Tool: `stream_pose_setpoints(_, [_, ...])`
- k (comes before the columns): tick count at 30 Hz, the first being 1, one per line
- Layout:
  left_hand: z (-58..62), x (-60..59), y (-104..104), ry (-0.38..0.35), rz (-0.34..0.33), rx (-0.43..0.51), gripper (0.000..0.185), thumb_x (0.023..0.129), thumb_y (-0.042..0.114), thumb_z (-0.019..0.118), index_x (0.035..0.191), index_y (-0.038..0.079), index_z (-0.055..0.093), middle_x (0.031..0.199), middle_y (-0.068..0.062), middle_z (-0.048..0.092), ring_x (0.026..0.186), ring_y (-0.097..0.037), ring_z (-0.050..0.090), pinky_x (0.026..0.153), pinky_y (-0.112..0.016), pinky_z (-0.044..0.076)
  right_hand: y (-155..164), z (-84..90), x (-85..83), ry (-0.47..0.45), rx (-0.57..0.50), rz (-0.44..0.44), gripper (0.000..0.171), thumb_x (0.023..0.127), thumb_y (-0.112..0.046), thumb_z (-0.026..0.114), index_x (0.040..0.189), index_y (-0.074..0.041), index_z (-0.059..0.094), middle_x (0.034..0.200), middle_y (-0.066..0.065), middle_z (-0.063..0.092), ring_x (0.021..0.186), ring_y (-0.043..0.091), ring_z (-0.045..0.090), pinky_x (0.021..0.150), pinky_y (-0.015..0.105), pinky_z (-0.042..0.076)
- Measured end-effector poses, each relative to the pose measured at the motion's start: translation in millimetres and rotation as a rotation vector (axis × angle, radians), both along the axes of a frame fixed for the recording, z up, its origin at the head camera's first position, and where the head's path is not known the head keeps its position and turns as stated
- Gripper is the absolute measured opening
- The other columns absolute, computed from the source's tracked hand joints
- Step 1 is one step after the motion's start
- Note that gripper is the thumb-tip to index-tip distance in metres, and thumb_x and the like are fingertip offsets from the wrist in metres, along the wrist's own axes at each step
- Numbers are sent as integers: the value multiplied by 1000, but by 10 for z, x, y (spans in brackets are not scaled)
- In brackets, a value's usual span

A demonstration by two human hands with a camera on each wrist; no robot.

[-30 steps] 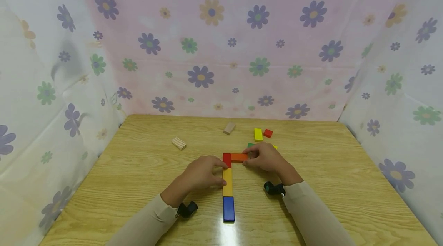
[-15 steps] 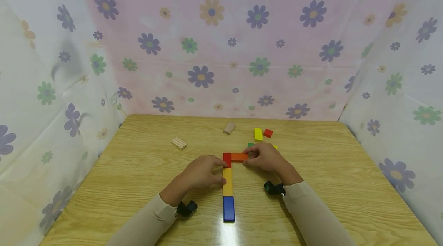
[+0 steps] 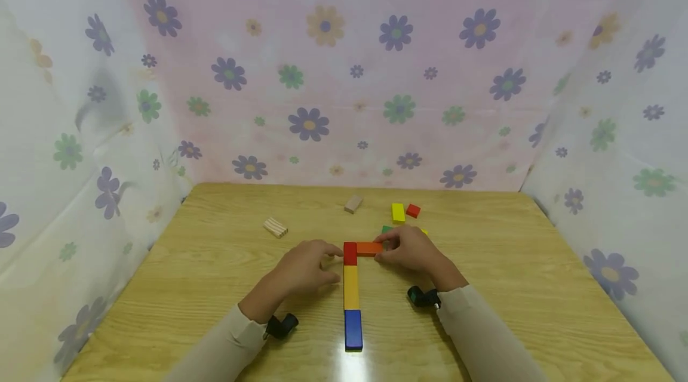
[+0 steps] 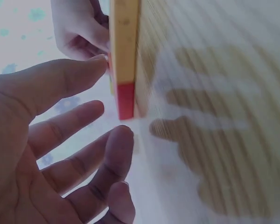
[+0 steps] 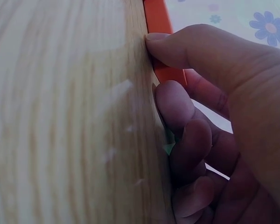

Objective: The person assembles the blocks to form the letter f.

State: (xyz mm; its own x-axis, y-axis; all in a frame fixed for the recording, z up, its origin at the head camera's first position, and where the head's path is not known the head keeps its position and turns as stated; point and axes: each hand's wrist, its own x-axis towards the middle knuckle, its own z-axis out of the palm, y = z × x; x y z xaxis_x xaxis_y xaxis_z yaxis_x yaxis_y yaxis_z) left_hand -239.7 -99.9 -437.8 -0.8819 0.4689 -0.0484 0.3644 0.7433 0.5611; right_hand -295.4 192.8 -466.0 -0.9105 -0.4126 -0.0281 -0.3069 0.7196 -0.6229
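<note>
Your right hand (image 3: 411,250) pinches the flat orange wooden block (image 3: 368,248), butted against the red block (image 3: 350,253) heading the yellow-and-blue column on the tabletop (image 3: 484,286). Your left hand (image 3: 303,265) hovers relaxed, holding nothing. Loose blocks (image 3: 398,212) lie unplaced.

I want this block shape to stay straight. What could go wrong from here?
The right hand pinches the orange block against the red block; a push could skew the red, yellow and blue column. The left hand, open beside it, hardly braces it.
</note>
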Motion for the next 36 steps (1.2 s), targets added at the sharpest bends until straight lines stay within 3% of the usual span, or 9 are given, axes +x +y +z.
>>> stream_pose_setpoints(11, [108, -289, -452, 83, 107, -66, 42, 90, 14, 80, 131, 18, 71, 132, -7, 65, 94, -19, 65, 73, -35, 55, -11, 0, 7, 3, 5, -15, 31, 86, -35, 85, 115, -24, 79, 79, -10, 67, 72, 13, 60, 70, 33, 51])
stream_pose_setpoints(22, [184, -533, -916, 138, 82, -107, 43, 89, 2, 73, 131, 10, 71, 138, -17, 62, 114, -35, 64, 80, -42, 51, -25, -1, -5, 4, 1, -5, 34, 86, -35, 86, 117, -24, 79, 76, -8, 66, 67, 13, 59, 66, 31, 50])
stream_pose_setpoints(28, [195, -636, -1077, 139, 70, -133, 47, 88, 2, 73, 134, 10, 69, 143, -18, 60, 130, -42, 56, 94, -52, 53, -27, 14, 8, 0, 0, 0, 35, 86, -36, 85, 117, -22, 79, 78, -8, 67, 70, 12, 60, 68, 30, 51])
stream_pose_setpoints(36, [232, -716, -1157, 104, 80, -148, 51, 89, 0, 75, 137, 12, 67, 144, -16, 60, 126, -41, 59, 96, -54, 54, -29, 10, 6, 0, -3, -5, 34, 85, -35, 86, 116, -23, 79, 78, -9, 67, 70, 13, 60, 68, 32, 50])
